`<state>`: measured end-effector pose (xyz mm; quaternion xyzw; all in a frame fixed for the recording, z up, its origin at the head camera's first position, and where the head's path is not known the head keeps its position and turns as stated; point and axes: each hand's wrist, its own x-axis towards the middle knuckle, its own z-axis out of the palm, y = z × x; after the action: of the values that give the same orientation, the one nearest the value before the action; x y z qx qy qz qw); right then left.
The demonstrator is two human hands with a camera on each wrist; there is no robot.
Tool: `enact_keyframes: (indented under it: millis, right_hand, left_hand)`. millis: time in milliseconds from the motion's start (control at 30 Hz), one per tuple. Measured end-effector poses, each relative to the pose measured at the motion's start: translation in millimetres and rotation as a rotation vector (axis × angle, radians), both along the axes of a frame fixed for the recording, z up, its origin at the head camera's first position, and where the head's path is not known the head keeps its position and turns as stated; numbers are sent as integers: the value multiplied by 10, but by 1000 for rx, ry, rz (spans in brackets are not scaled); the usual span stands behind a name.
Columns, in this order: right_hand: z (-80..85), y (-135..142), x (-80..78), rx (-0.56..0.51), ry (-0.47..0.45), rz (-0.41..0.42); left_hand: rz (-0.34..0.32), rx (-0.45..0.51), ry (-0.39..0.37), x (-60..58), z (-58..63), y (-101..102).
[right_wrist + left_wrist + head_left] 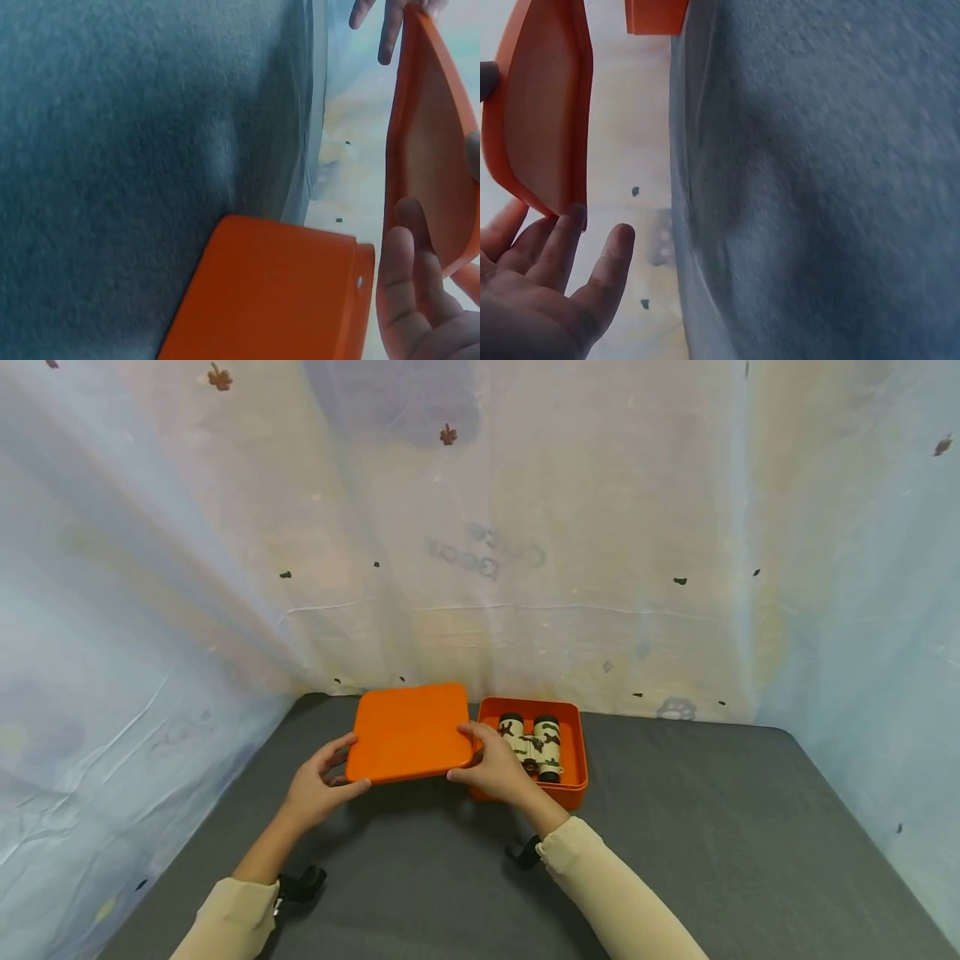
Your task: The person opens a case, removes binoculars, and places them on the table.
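Both hands hold an orange box lid up above the table, its smooth top showing in the head view. At its left edge, my left hand grips with the thumb by the near corner. My right hand pinches the opposite edge. The wrist views show the hollow underside of the lid. Just right of it stands an uncovered orange box, its left part hidden behind my right hand. Camouflage-patterned binoculars lie inside the box.
A dark grey cloth-covered table spreads under the box and hands. Its far edge meets a pale hanging curtain with small dark spots and brown leaf shapes. The curtain also closes off the left and right sides.
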<state>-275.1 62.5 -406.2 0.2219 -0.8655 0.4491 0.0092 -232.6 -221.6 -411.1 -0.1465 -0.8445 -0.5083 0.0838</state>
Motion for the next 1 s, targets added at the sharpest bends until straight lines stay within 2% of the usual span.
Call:
enact_keyframes:
  millis: [233, 367, 533, 767, 1000]
  right_hand:
    - [-37, -58, 23, 28, 22, 3]
    - [-51, -94, 52, 31, 3, 14]
    - [-70, -144, 77, 8, -25, 37]
    - [-92, -190, 94, 13, -53, 59]
    - [-107, -215, 118, 56, -75, 103]
  left_hand:
    - [16, -20, -18, 53, -5, -56]
    - [22, -30, -39, 64, -31, -104]
    - [9, -39, -82, 22, -120, -212]
    - [7, -116, -139, -74, -315, -365]
    - [2, -167, -160, -74, -352, -410]
